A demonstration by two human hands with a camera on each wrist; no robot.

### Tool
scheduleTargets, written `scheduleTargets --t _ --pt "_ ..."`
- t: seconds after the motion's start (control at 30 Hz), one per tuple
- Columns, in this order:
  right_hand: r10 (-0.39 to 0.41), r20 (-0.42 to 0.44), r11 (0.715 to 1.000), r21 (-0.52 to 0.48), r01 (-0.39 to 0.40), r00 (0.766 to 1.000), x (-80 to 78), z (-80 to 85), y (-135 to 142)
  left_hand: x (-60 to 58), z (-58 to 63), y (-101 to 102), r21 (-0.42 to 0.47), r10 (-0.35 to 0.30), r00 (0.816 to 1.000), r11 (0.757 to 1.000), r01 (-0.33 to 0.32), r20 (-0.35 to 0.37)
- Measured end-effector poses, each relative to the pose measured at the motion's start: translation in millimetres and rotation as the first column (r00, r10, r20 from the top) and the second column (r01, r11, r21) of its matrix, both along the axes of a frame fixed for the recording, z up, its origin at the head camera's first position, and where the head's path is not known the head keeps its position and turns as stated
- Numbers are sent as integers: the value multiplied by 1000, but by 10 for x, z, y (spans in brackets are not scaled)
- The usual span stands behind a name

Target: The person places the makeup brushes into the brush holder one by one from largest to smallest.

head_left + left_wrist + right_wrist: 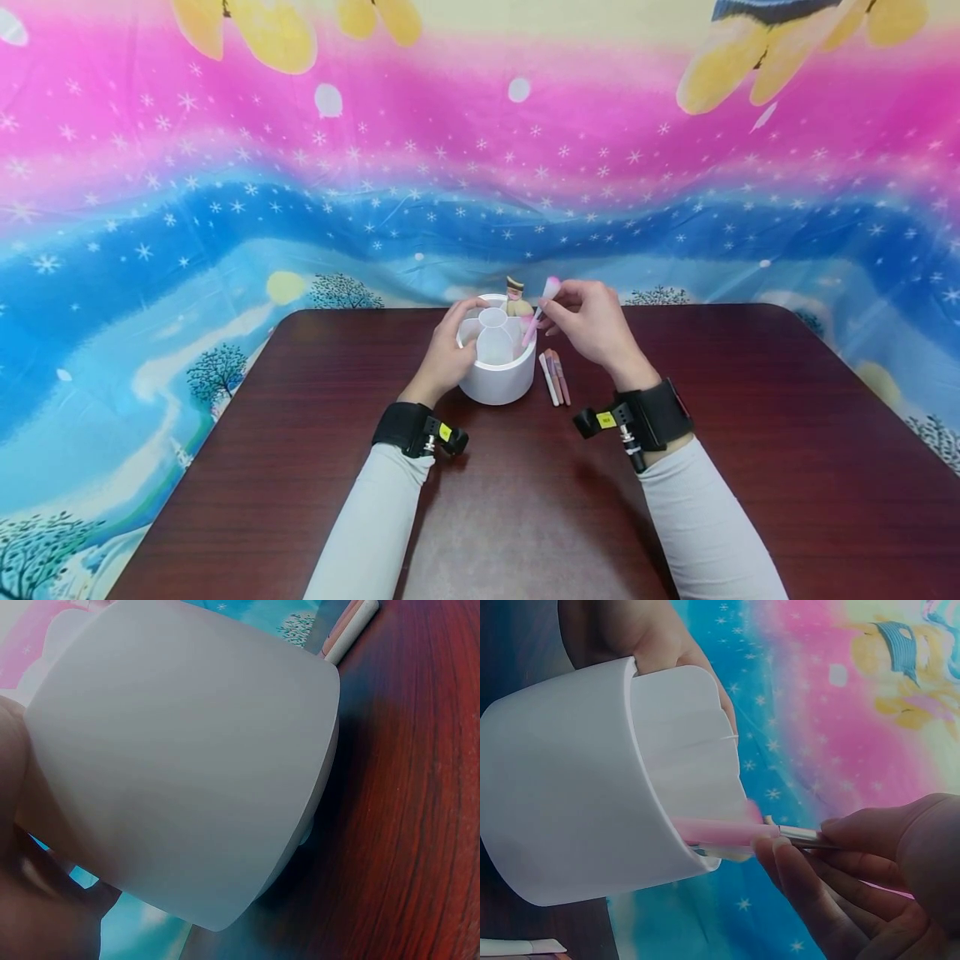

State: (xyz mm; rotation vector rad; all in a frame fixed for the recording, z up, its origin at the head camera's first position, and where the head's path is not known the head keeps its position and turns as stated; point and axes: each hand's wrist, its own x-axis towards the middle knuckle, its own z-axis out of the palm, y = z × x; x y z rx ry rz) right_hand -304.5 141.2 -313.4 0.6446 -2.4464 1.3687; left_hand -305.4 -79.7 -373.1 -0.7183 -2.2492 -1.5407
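Note:
A round white divided organizer (497,385) stands on the table, with a tube-like cup in its middle and compartments around it. My left hand (444,357) grips its left side, thumb and fingers at the rim. In my right hand (594,327) a makeup brush (727,831) is pinched by its silver ferrule, pink handle pointing down into the right compartment. Its white and pink bristles (552,286) point up. A small figure with a dark and gold hat (515,292) shows at the organizer's back right. Parts of the left fingers are hidden in the left wrist view.
Several makeup brushes (557,379) lie side by side on the table just right of the organizer. The dark red-brown wooden table (300,467) ends at a back edge close behind it. A colourful snowflake-patterned cloth (480,167) hangs behind.

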Motion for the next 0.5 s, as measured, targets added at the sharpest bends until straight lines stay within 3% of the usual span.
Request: scheduleTargets --t 0.5 --pt "-22 -5 999 37 22 1000 -35 -64 -9 -2 -4 0 -9 4 1000 1000 -4 -2"
